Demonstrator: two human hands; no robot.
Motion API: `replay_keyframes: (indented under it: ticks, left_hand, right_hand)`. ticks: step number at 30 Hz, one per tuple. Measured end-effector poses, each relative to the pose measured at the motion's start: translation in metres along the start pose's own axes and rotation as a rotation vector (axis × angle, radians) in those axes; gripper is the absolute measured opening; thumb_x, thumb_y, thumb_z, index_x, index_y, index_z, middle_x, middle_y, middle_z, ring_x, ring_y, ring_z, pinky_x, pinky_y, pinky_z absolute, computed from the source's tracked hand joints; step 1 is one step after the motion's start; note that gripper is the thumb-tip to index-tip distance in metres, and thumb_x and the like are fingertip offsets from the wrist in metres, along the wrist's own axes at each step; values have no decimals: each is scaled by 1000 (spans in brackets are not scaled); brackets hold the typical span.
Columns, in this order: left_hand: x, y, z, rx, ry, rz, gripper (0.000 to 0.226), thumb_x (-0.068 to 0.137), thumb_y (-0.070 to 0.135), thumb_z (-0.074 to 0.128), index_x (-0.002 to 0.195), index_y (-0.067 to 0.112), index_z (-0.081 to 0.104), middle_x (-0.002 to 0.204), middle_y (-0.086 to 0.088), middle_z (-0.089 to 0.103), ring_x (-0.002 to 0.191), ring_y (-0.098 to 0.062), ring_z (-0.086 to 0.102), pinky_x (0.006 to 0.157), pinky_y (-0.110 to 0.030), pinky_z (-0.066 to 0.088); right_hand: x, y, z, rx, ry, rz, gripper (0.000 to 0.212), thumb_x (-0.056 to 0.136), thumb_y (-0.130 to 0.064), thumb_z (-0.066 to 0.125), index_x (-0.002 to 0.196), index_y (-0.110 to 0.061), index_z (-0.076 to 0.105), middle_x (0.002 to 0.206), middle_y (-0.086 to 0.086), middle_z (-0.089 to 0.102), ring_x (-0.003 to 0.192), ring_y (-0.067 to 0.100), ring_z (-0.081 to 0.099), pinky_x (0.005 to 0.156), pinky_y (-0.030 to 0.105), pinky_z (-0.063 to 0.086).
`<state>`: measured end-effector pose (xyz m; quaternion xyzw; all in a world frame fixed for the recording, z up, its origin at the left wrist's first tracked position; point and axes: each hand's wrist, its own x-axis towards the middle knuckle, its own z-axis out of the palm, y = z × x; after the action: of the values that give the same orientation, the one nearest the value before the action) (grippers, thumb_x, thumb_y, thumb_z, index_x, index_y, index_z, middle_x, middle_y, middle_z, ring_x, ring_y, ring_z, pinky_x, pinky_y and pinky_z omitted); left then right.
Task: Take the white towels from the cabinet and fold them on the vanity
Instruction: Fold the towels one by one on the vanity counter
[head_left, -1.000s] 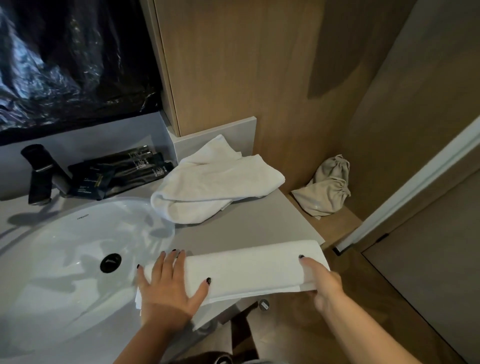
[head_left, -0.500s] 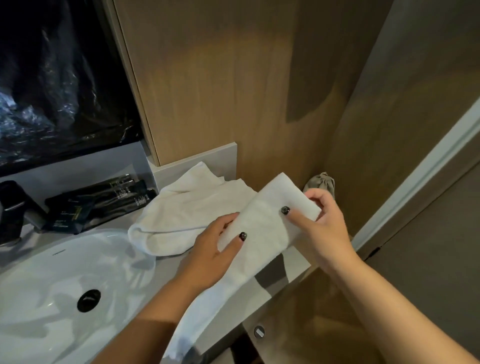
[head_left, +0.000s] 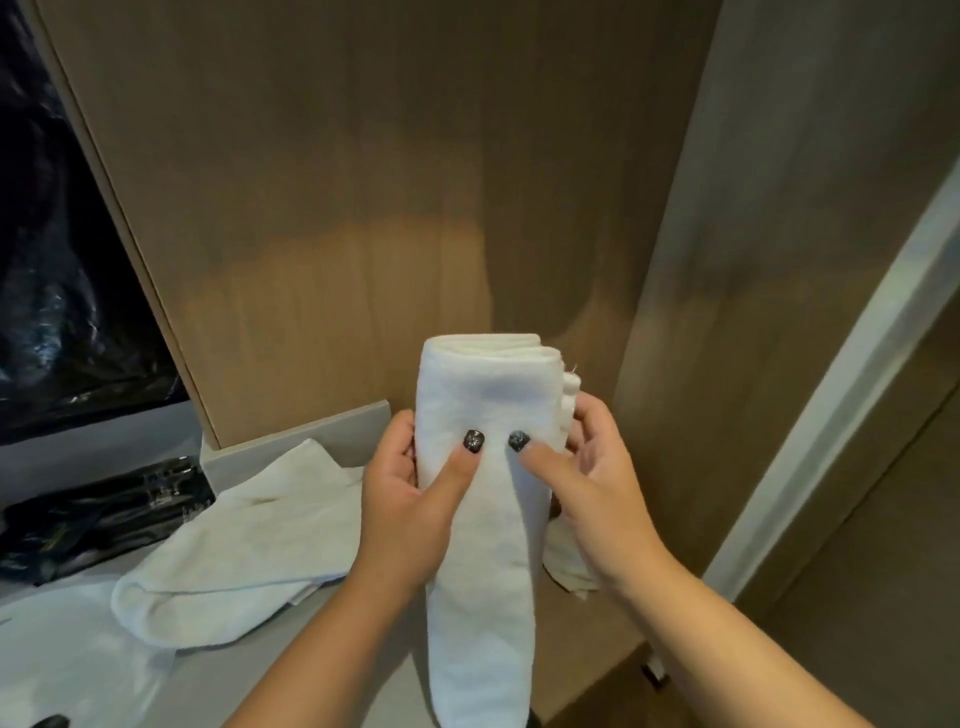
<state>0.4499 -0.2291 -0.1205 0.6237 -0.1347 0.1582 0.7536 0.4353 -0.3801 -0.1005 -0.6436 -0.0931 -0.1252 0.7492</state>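
Both hands, left hand and right hand, are pinching a folded towel upright, just right of the loose towel.

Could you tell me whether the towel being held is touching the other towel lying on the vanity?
Cannot tell. In the head view the left hand hides where the held towel passes the lying towel, so neither contact nor gap shows.

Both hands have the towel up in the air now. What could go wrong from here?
1. The held towel is gripped only near its top by the left hand and right hand; its hanging tail may unfold.
2. The other towel lies loose on the vanity and could get dragged.
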Motion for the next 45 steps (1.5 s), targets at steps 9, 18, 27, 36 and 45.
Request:
replay_keyframes:
  ticks: [9, 18, 27, 36, 45]
  left_hand:
    - [15, 64, 85, -12, 195, 145, 28, 81, 34, 68, 103, 18, 62, 88, 5, 73, 81, -12, 72, 64, -23, 57]
    - [59, 158, 108, 178, 230, 341, 30, 69, 44, 80, 89, 23, 70, 87, -9, 74, 82, -35, 71, 69, -53, 61]
    - [127, 274, 112, 156, 167, 496, 36, 82, 37, 72, 101, 7, 68, 98, -14, 74, 91, -35, 72, 75, -46, 61]
    - [176, 399, 102, 134, 122, 729, 42, 87, 40, 68, 101, 0, 69, 98, -15, 75, 86, -27, 72, 80, -48, 59]
    - [191, 425, 73, 271, -13, 728, 56, 63, 52, 86, 107, 23, 68, 95, 2, 77, 82, -11, 74, 63, -21, 51]
  right_hand:
    - [12, -44, -42, -358, -257, -237, 47, 91, -47, 54, 130, -56, 28, 121, -36, 48, 115, -12, 51, 84, 2, 43]
    - [59, -102, -62, -199, -416, -214, 43, 64, -51, 74, 103, -58, 57, 108, -18, 70, 100, 3, 67, 79, 21, 54]
    - [107, -219, -24, -166, -361, -469, 17, 81, -29, 73, 96, -36, 68, 97, -2, 73, 91, 20, 70, 83, 51, 57]
    - [131, -372, 21, -153, -261, -756, 14, 81, -6, 74, 93, -14, 73, 90, 7, 75, 89, 29, 71, 87, 57, 55]
    - [174, -500, 68, -87, -155, -940, 26, 79, 0, 70, 96, 19, 61, 83, 27, 65, 75, 24, 50, 67, 37, 37]
